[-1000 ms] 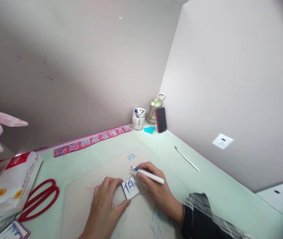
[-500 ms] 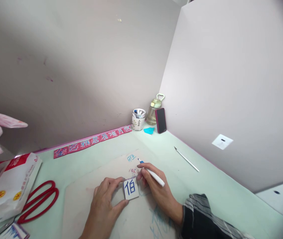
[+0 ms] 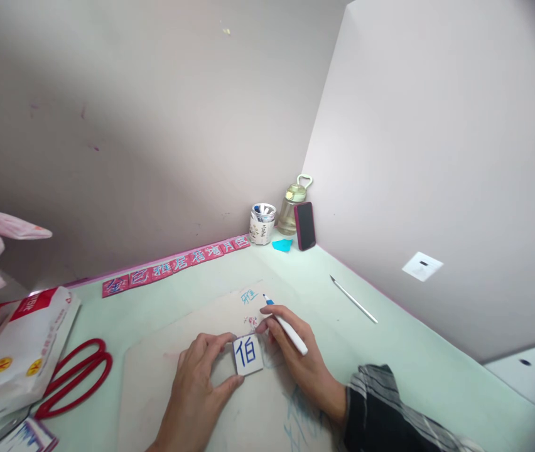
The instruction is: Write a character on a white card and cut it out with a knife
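Note:
A small white square card (image 3: 248,363) with a blue handwritten Chinese character lies on the greyish board (image 3: 147,383). My left hand (image 3: 201,370) grips its left side, index finger at the top corner and thumb at the bottom edge. In my right hand (image 3: 293,348) is a white marker (image 3: 293,333), its blue tip pointing up and away, off the card. The right fingertips rest close to the card's upper right corner. Light blue writing and red marks show on the board beyond it, and more blue strokes lie below my right hand.
On the left are red-handled scissors (image 3: 76,376), a tissue pack (image 3: 17,351) and written cards (image 3: 27,436). A row of pink lettered squares (image 3: 178,263) runs along the wall. A pen jar (image 3: 262,229), bottle (image 3: 289,213), phone (image 3: 305,226), blue scrap (image 3: 282,245) and craft knife (image 3: 353,299) stand or lie further back.
The marker's tip has shifted slightly right and its rear end slightly left, so it sits a bit steeper. My left hand and the card stay in place. The view has moved a little.

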A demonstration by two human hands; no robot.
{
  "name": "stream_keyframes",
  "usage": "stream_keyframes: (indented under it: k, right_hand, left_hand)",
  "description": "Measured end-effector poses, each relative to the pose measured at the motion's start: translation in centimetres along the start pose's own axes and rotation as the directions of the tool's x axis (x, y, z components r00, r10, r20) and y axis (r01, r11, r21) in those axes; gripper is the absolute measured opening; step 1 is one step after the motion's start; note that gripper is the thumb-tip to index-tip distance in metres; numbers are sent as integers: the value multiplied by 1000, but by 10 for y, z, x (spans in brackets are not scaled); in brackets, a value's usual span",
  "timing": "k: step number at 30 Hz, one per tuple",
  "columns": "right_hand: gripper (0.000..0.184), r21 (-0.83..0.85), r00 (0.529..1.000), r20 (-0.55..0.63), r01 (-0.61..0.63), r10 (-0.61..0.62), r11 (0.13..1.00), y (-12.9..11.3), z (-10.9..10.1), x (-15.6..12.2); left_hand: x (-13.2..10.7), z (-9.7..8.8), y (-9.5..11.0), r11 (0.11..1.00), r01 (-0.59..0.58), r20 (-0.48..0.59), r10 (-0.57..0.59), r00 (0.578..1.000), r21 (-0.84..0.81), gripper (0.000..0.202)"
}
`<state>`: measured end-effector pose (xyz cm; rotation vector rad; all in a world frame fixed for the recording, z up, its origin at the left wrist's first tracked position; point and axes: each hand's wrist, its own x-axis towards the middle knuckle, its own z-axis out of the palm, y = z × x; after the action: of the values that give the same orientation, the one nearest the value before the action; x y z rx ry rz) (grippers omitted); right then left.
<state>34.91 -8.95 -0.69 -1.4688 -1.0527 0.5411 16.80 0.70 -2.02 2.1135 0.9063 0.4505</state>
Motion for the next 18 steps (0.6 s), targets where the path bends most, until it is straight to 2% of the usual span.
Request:
stream_keyframes:
  k: [10, 18]
  right_hand:
    - [29, -41, 1000, 14, -27, 28, 999, -2, -1, 0]
    - [24, -51, 999, 43, 23, -21, 998, 1, 0, 1]
  left_hand:
    - [-1, -1, 1, 1000, 0, 0, 0, 1000, -1, 38]
    - [-1, 0, 0, 1000, 15, -18, -15, 1000, -5, 37]
